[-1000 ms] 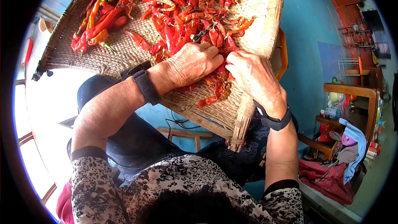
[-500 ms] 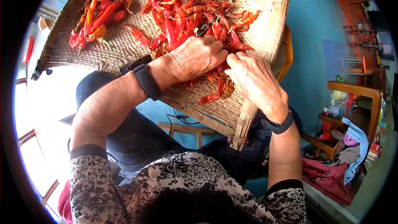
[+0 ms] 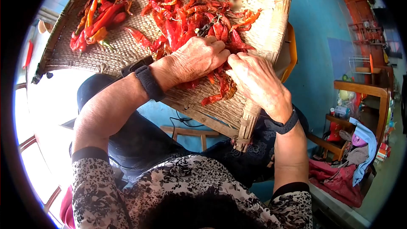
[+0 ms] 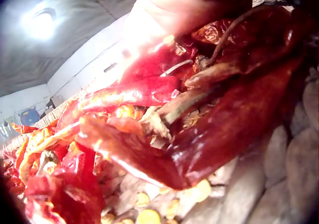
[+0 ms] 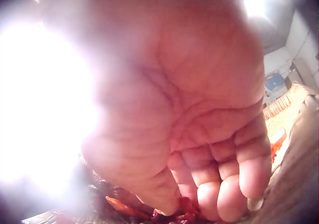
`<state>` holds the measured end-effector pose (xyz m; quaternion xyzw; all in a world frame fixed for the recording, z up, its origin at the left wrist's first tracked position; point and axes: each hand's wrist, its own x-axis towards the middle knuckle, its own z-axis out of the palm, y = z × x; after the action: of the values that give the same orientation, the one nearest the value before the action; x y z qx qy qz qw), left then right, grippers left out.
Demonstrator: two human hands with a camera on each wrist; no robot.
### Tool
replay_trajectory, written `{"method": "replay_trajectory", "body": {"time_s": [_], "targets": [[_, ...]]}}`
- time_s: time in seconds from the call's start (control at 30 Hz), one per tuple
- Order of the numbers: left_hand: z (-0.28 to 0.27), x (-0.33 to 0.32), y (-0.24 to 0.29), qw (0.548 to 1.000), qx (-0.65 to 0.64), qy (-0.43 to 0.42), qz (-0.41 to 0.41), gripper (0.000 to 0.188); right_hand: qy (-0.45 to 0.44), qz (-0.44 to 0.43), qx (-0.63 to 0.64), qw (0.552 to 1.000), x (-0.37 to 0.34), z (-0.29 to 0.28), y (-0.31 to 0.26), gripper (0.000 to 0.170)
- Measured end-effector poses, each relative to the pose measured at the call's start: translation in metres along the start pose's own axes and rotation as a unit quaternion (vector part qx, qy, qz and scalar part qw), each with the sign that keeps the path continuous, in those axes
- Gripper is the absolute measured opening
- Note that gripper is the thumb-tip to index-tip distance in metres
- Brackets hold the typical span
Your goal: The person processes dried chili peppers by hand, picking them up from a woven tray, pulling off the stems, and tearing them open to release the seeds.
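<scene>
Red dried peppers [image 3: 182,21] lie heaped on a woven tray [image 3: 265,0]. The left hand [image 3: 197,59], fingers curled, is over the heap's near edge; what its fingertips hold is hidden in the head view. Beside it, nearly touching, is the right hand [image 3: 258,78]. In the right wrist view the right hand [image 5: 199,109] has its fingers curled, with thumb and fingertips pinching a bit of red pepper [image 5: 187,211]. The left wrist view shows red peppers [image 4: 224,119] and loose pale seeds [image 4: 148,217] under the left hand [image 4: 192,7].
Fresher red, orange and green peppers [image 3: 104,19] lie at the tray's left. Below the hands is a small group of dried pepper pieces [image 3: 218,95]. A yellow-orange object [image 3: 291,55] stands right of the tray; a wooden chair [image 3: 360,87] with cloths is farther right.
Both hands have stayed close together over the tray's near corner, with only slight shifts. A dark pepper piece seen between them a second ago no longer shows.
</scene>
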<state>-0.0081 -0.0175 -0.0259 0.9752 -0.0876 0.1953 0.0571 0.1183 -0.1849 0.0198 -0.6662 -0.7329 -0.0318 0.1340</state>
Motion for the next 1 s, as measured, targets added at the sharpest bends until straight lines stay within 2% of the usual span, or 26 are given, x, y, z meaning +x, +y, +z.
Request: {"method": "replay_trajectory", "body": {"time_s": [0.03, 0.07, 0.13, 0.33, 0.37, 0.43, 0.57, 0.63, 0.67, 0.73, 1.0], "targets": [[0.000, 0.000, 0.000, 1.000, 0.000, 0.003, 0.002, 0.016, 0.036, -0.007, 0.001, 0.999, 0.001, -0.001, -0.001, 0.021], [0.000, -0.001, 0.000, 1.000, 0.001, 0.004, 0.000, 0.016, 0.035, -0.009, 0.001, 0.999, 0.003, -0.003, -0.001, 0.021], [0.001, -0.001, 0.000, 1.000, -0.004, 0.005, -0.001, 0.016, -0.083, 0.036, 0.020, 0.996, 0.006, -0.008, 0.000, 0.023], [0.001, 0.001, 0.000, 1.000, 0.007, -0.011, 0.000, 0.014, -0.103, 0.053, 0.014, 0.993, 0.005, -0.006, -0.001, 0.022], [0.002, 0.000, 0.000, 1.000, 0.008, -0.010, 0.001, 0.014, -0.102, 0.053, 0.013, 0.993, 0.003, -0.005, -0.001, 0.022], [0.003, 0.000, 0.000, 1.000, 0.001, 0.005, 0.001, 0.012, -0.013, 0.005, 0.007, 1.000, -0.002, -0.003, 0.000, 0.024], [0.003, 0.001, -0.001, 1.000, -0.010, 0.007, 0.005, 0.011, -0.049, 0.022, 0.004, 0.999, -0.001, -0.008, -0.003, 0.028], [0.002, 0.001, -0.001, 1.000, -0.003, 0.000, 0.006, 0.010, -0.113, 0.047, 0.000, 0.992, 0.002, -0.012, -0.004, 0.030], [0.002, 0.001, 0.000, 1.000, -0.003, 0.000, 0.007, 0.010, -0.113, 0.048, 0.000, 0.992, 0.002, -0.010, -0.003, 0.030], [0.001, 0.001, 0.000, 1.000, -0.005, -0.001, 0.002, 0.010, -0.014, -0.010, -0.006, 1.000, -0.001, -0.005, -0.002, 0.031], [0.002, 0.001, 0.000, 1.000, 0.000, -0.004, 0.006, 0.009, -0.072, 0.022, -0.008, 0.997, 0.001, -0.005, -0.002, 0.030]]}}
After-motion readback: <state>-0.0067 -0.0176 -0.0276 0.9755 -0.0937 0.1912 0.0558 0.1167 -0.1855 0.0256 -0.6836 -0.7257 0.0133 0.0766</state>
